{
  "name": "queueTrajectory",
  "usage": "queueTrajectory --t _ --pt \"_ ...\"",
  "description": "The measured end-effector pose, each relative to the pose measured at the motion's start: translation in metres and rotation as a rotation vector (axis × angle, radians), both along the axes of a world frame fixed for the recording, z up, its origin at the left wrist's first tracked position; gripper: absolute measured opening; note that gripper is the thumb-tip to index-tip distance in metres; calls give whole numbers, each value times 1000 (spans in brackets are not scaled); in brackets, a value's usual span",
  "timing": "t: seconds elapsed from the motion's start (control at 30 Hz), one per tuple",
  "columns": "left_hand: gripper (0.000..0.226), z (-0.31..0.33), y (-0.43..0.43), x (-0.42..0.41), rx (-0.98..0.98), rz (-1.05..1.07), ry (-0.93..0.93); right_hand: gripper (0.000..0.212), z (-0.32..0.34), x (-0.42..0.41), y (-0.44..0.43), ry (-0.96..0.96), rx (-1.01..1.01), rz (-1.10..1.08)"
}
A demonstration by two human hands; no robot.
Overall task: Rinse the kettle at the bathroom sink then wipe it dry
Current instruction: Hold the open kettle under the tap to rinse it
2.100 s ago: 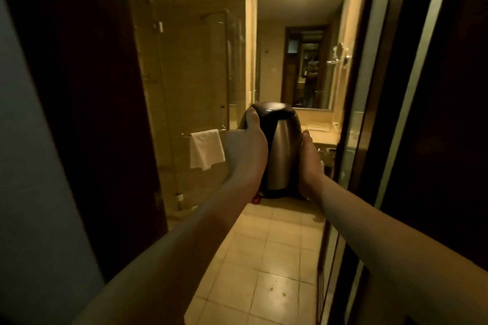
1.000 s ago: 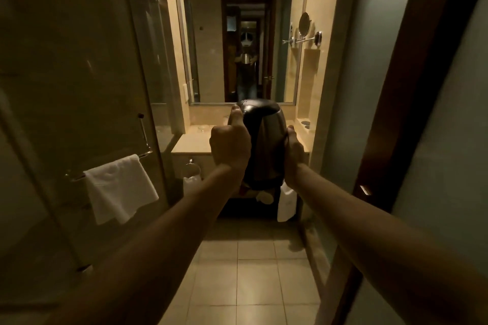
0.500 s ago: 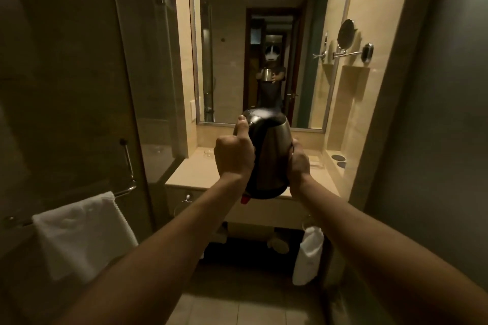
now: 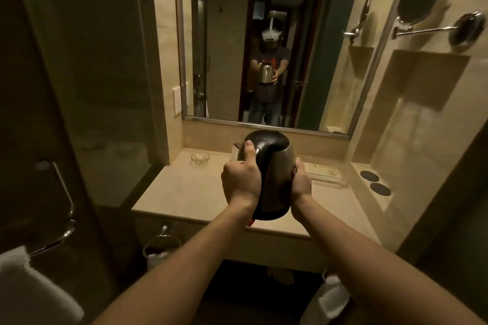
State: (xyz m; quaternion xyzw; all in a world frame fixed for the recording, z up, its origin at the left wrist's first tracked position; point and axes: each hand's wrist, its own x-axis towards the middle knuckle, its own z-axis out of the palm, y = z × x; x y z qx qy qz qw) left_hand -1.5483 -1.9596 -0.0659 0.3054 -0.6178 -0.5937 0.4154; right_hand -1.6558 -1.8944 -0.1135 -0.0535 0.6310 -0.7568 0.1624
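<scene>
A steel kettle (image 4: 277, 174) with a black lid and handle hangs upright in the air over the front of the beige vanity counter (image 4: 184, 190). My left hand (image 4: 241, 179) is closed around the black handle, thumb on top. My right hand (image 4: 301, 182) presses against the kettle's right side. The kettle and my hands hide the sink basin behind them. A white towel (image 4: 31, 287) hangs on the glass door's bar at the lower left.
A wall mirror (image 4: 264, 34) stands behind the counter. A small glass bowl (image 4: 200, 158) sits at the counter's back left, two dark coasters (image 4: 375, 182) and a clear tray (image 4: 327, 175) at the right. A glass shower door (image 4: 79, 87) flanks the left. Towels hang below the counter.
I have walked through the doorway up to the vanity; the counter and mirror are much nearer now. Both hands have kept their hold on the kettle throughout.
</scene>
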Motion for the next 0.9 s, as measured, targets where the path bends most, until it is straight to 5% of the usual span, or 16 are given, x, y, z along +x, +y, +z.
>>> queueTrajectory --t 0.3,0.9 --pt "58 -62 -104 -150 57 6 -102 37 -54 -144 -94 -31 105 -18" --pt "61 -220 -161 -378 242 239 -197 45 -217 -379 -179 -128 338 229"
